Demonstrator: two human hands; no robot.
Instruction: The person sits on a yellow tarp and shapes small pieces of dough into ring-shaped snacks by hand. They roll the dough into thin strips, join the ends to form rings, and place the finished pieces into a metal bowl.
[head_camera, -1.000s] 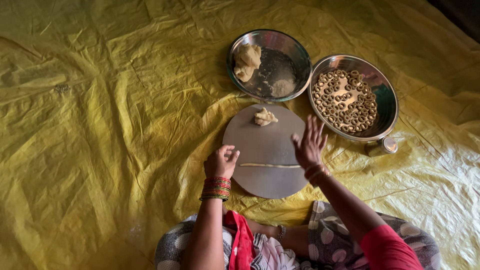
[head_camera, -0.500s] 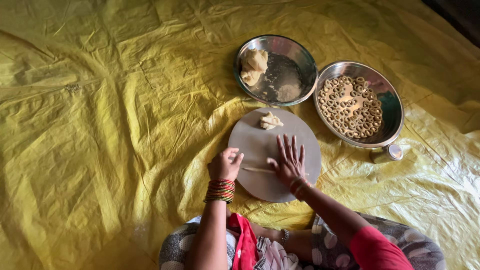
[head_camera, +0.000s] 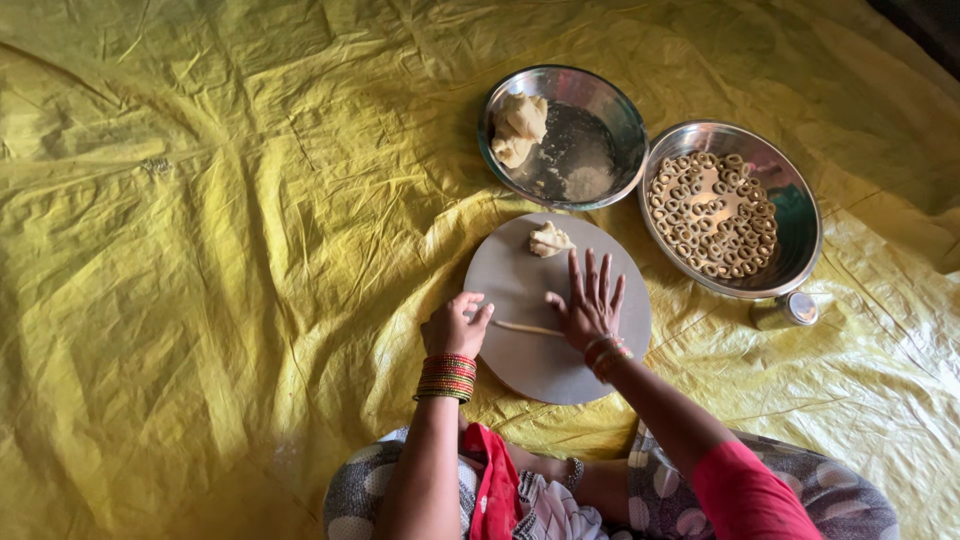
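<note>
Dough strip (head_camera: 525, 328) lies left-right on round board (head_camera: 540, 370); right hand (head_camera: 588, 305) fingers spread over it; left hand (head_camera: 455, 328) curled.

Thin pale dough rope (head_camera: 522, 327): rolled out long and slim, lying flat and roughly horizontal across the round grey rolling board (head_camera: 530, 360), a bit below the board's middle. Its left end sits at the fingertips of the left hand (head_camera: 455, 325), which is loosely curled at the board's left edge. Its right end runs under the right hand (head_camera: 588, 305), palm down, fingers spread flat on the board. Small pale dough lump (head_camera: 549, 239): irregular, resting near the board's far edge, well apart from the rope.
</note>
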